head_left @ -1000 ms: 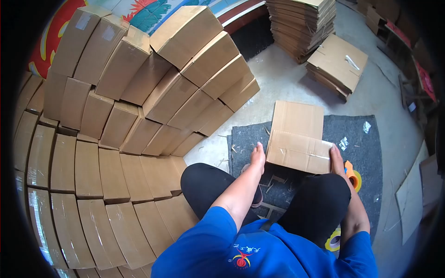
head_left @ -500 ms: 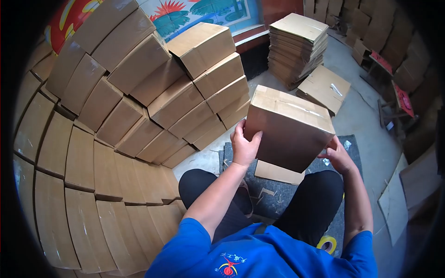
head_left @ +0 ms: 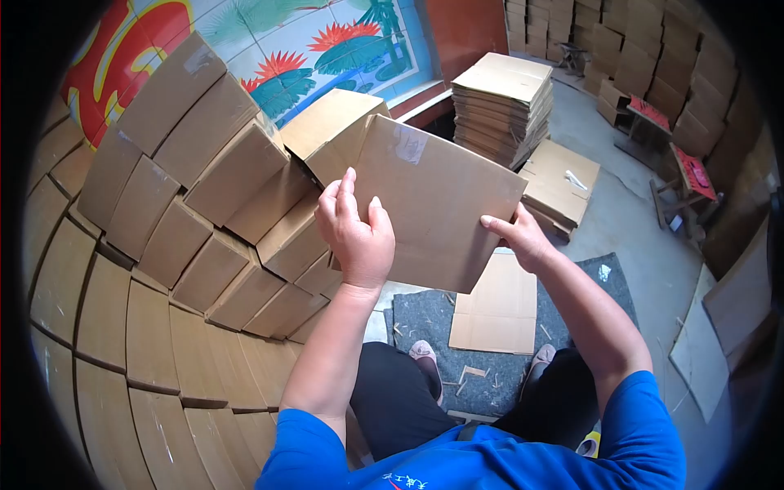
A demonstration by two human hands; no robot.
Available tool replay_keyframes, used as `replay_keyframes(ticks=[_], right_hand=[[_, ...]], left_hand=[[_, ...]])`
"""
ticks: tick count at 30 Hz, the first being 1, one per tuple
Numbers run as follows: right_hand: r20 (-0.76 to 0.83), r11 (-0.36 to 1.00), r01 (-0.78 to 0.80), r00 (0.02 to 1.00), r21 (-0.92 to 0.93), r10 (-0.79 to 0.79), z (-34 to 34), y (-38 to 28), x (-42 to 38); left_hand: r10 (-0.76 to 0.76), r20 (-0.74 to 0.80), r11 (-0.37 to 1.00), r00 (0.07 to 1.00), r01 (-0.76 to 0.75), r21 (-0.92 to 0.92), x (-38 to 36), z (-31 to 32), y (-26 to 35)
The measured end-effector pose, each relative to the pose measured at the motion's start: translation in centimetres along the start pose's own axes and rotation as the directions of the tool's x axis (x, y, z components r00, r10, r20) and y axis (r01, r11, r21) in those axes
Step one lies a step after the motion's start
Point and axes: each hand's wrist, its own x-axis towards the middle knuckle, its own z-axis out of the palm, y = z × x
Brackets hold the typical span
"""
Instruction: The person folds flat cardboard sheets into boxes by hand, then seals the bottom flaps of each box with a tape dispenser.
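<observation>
A closed cardboard box [head_left: 437,204] is held up in front of me, tilted, its broad face toward me and a piece of clear tape near its upper left corner. On its right edge my right hand [head_left: 518,237] is closed, thumb on the near face and the other fingers behind. My left hand [head_left: 357,237] is at the box's left side with fingers apart and pointing up, overlapping the box in this view. Directly behind the box's left end rises the wall of stacked boxes [head_left: 224,155]. A flat piece of cardboard [head_left: 494,314] lies on the dark mat below.
A tall pile of flattened cartons [head_left: 502,106] stands beyond the box, with a lower pile [head_left: 559,180] nearer. Small stools [head_left: 692,170] with red tops are at the right. Cardboard scraps [head_left: 472,373] litter the mat [head_left: 416,322] between my feet.
The box has moved left and toward the stacked boxes, turning its broad face to me. My left hand has loosened from its side, fingers now raised. The view has shifted too.
</observation>
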Motion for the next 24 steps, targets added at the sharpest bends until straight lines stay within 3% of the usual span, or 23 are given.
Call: replay_keyframes(ticks=[2, 6, 10, 12, 14, 16, 19, 24], right_hand=[[-0.056, 0.995, 0.008, 0.998, 0.102, -0.003, 0.2, 1.7, 1.9], [-0.069, 0.983, 0.061, 0.996, 0.174, -0.05, -0.3, 5.0, 4.9], [-0.156, 0.96, 0.209, 0.971, 0.187, -0.181, 0.4, 6.0, 6.3], [-0.187, 0.961, 0.248, 0.957, 0.119, -0.223, 0.8, 6.5, 6.0], [-0.205, 0.966, 0.227, 0.958, 0.123, -0.199, 1.2, 6.8, 5.2], [-0.197, 0.973, 0.184, 0.968, 0.136, -0.156, 1.2, 6.7, 4.5], [-0.215, 0.975, 0.199, 0.961, 0.099, -0.174, 1.2, 6.2, 3.8], [-0.135, 0.957, 0.235, 0.968, 0.17, -0.214, 2.6, 0.0, 3.6]], left_hand=[[0.146, 0.022, 0.979, 0.989, -0.148, 0.138, 1.4, 1.6, 0.0], [0.055, 0.049, 0.992, 0.997, -0.06, 0.111, 3.9, 4.5, 0.7], [0.059, 0.037, 0.985, 0.998, -0.064, 0.162, 6.8, 6.6, -0.3], [-0.102, 0.061, 0.994, 0.993, 0.1, 0.035, 7.5, 7.0, -0.4], [-0.059, 0.021, 0.998, 0.998, 0.058, 0.037, 7.7, 7.3, -0.3], [-0.111, 0.044, 0.991, 0.993, 0.114, -0.065, 7.9, 7.5, -0.4], [-0.147, 0.064, 0.987, 0.987, 0.151, -0.048, 8.4, 7.1, -0.6], [-0.009, 0.039, 0.995, 0.999, 0.013, -0.103, 13.3, 4.3, 0.7]])
